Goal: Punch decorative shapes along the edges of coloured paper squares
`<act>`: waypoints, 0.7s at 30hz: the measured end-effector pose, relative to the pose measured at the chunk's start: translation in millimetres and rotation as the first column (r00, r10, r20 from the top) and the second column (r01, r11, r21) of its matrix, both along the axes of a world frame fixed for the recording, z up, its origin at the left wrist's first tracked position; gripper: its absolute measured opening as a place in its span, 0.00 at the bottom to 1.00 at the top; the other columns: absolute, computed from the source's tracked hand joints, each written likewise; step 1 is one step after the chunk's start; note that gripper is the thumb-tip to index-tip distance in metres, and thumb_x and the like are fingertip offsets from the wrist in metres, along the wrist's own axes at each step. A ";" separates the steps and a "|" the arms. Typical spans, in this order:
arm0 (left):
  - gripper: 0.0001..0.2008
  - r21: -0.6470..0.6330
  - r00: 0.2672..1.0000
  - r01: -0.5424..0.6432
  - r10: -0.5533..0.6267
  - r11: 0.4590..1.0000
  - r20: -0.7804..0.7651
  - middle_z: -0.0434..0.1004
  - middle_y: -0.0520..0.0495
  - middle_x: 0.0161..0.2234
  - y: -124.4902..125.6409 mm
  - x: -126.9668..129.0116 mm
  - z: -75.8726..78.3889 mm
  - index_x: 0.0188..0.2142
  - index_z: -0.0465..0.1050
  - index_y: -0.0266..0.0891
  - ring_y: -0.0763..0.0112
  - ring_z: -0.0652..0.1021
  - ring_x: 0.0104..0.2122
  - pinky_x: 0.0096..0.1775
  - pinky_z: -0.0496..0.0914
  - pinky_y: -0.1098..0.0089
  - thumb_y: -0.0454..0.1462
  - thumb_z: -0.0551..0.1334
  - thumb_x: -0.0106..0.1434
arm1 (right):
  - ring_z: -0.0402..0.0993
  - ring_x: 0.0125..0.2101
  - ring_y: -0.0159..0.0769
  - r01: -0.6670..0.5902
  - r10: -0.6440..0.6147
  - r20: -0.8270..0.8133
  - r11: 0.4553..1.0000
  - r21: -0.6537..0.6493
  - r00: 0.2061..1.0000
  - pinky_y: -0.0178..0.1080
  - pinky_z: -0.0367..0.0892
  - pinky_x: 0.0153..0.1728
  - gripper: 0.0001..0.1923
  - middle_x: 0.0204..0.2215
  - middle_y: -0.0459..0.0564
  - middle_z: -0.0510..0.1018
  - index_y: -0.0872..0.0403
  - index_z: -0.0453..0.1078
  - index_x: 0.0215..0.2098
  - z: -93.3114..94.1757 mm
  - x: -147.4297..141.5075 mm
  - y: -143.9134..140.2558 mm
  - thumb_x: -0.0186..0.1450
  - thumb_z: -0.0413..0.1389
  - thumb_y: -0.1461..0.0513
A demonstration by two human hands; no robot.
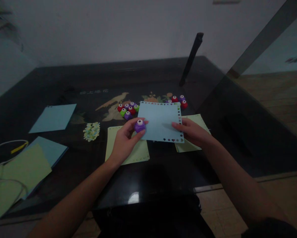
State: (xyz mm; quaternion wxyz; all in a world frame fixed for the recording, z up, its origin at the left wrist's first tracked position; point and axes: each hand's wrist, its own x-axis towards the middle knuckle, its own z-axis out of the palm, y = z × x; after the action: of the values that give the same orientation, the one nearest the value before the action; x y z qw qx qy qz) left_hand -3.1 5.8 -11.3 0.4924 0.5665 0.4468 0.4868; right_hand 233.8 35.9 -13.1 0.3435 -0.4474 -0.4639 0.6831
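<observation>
My left hand (125, 138) is closed around a purple craft punch (139, 126) with a star on its white button, at the left edge of a light blue paper sheet (158, 120). Small shapes are punched along the sheet's top, right and bottom borders. On the right edge, my right hand (191, 130) pinches the same sheet, thumb on top. The sheet is held above the table. Beneath it lie a pale green sheet (135, 153) on the left and a stack of green sheets (195, 122) on the right, both with punched borders.
Several red, green and purple punches (128, 110) stand behind the sheet, with more punches (180, 100) to its right. Paper cutouts (91, 131) lie in a pile. At left are a blue sheet (54, 117), green paper (21, 175) and a white cable (7, 142). A black post (191, 59) rises behind.
</observation>
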 end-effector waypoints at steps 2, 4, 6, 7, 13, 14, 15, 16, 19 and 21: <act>0.18 0.010 1.000 -0.001 0.001 1.000 -0.024 0.75 0.44 0.47 -1.8 1.2 2.4 0.47 0.69 0.41 0.61 0.73 0.49 0.52 0.65 0.62 0.37 0.64 0.55 | 0.77 0.31 0.39 -0.055 0.055 0.012 0.998 0.024 0.998 0.41 0.72 0.31 0.18 0.33 0.51 0.80 0.54 0.73 0.37 -0.6 -2.4 -3.3 0.50 0.65 0.55; 0.17 0.017 0.999 0.001 -0.001 1.000 -0.043 0.75 0.44 0.47 -3.1 2.7 4.7 0.46 0.70 0.41 0.61 0.72 0.49 0.52 0.64 0.61 0.36 0.64 0.55 | 0.77 0.32 0.38 -0.068 0.067 0.012 0.997 0.042 0.998 0.41 0.73 0.32 0.17 0.33 0.49 0.80 0.53 0.74 0.37 -1.4 -3.9 -4.7 0.50 0.65 0.57; 0.18 0.025 0.999 0.003 -0.002 1.000 -0.049 0.74 0.45 0.47 -3.5 3.5 6.3 0.47 0.70 0.42 0.61 0.72 0.50 0.53 0.63 0.60 0.35 0.64 0.55 | 0.77 0.31 0.38 -0.058 0.057 0.025 0.998 0.035 0.998 0.40 0.74 0.30 0.16 0.32 0.49 0.80 0.53 0.74 0.37 -2.3 -4.4 -4.6 0.50 0.65 0.58; 0.19 0.032 0.999 -0.001 0.002 0.999 -0.054 0.74 0.45 0.48 -3.4 3.3 6.7 0.48 0.69 0.42 0.61 0.71 0.50 0.54 0.62 0.60 0.35 0.64 0.56 | 0.77 0.30 0.38 -0.046 0.045 0.034 0.999 0.027 0.998 0.39 0.74 0.29 0.16 0.32 0.49 0.80 0.53 0.74 0.36 -2.9 -4.4 -4.2 0.50 0.65 0.58; 0.15 0.112 0.984 -0.166 0.172 0.980 -0.046 0.69 0.49 0.51 -1.5 -0.5 2.9 0.44 0.72 0.46 0.64 0.68 0.53 0.52 0.63 0.66 0.35 0.64 0.56 | 0.74 0.21 0.36 0.093 -0.094 0.044 0.995 0.030 0.995 0.38 0.70 0.20 0.14 0.28 0.50 0.79 0.53 0.71 0.38 -8.2 -3.8 -0.8 0.56 0.60 0.55; 0.16 0.082 0.984 -0.177 0.179 0.981 -0.023 0.70 0.49 0.50 -1.3 -0.2 1.3 0.45 0.72 0.46 0.65 0.69 0.51 0.50 0.65 0.66 0.35 0.64 0.55 | 0.74 0.21 0.36 0.121 -0.123 0.045 0.992 0.040 0.991 0.39 0.70 0.19 0.15 0.29 0.50 0.79 0.54 0.70 0.39 -8.6 -3.9 -0.3 0.56 0.60 0.55; 0.18 0.030 0.985 -0.172 0.172 0.985 0.007 0.71 0.49 0.49 -1.2 0.8 -0.4 0.46 0.71 0.46 0.65 0.70 0.49 0.48 0.66 0.67 0.35 0.64 0.55 | 0.74 0.22 0.36 0.146 -0.149 0.042 0.988 0.051 0.988 0.39 0.70 0.20 0.15 0.29 0.51 0.79 0.54 0.70 0.40 -8.6 -4.2 -0.1 0.57 0.59 0.56; 0.19 -0.038 0.987 -0.155 0.156 0.987 0.047 0.73 0.48 0.46 -1.1 2.2 -2.1 0.47 0.70 0.46 0.66 0.72 0.47 0.45 0.67 0.67 0.35 0.64 0.55 | 0.74 0.23 0.36 0.167 -0.169 0.038 0.984 0.059 0.985 0.39 0.71 0.21 0.16 0.30 0.51 0.79 0.55 0.69 0.41 -8.2 -4.7 0.0 0.56 0.60 0.56; 0.22 -0.246 0.975 -0.075 0.123 0.966 0.185 0.75 0.48 0.41 -1.4 8.2 -6.1 0.49 0.69 0.44 0.67 0.74 0.42 0.39 0.68 0.70 0.35 0.65 0.54 | 0.75 0.24 0.37 0.202 -0.203 0.019 0.977 0.071 0.979 0.41 0.72 0.25 0.17 0.31 0.51 0.79 0.55 0.69 0.39 -5.5 -7.4 -0.9 0.53 0.62 0.58; 0.23 -0.341 0.959 -0.015 0.110 0.940 0.262 0.76 0.48 0.40 -2.6 12.0 -7.5 0.49 0.69 0.44 0.69 0.74 0.42 0.39 0.68 0.72 0.34 0.66 0.52 | 0.75 0.25 0.36 0.221 -0.222 0.007 0.972 0.074 0.975 0.42 0.73 0.27 0.17 0.32 0.51 0.79 0.54 0.69 0.37 -4.4 -10.1 -2.1 0.51 0.63 0.59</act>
State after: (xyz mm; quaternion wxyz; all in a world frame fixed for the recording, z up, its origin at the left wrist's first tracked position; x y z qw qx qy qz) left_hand 8.9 3.2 -18.8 0.6235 0.3858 0.4677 0.4937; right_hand 223.7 33.8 -17.4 0.4301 -0.4888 -0.4385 0.6196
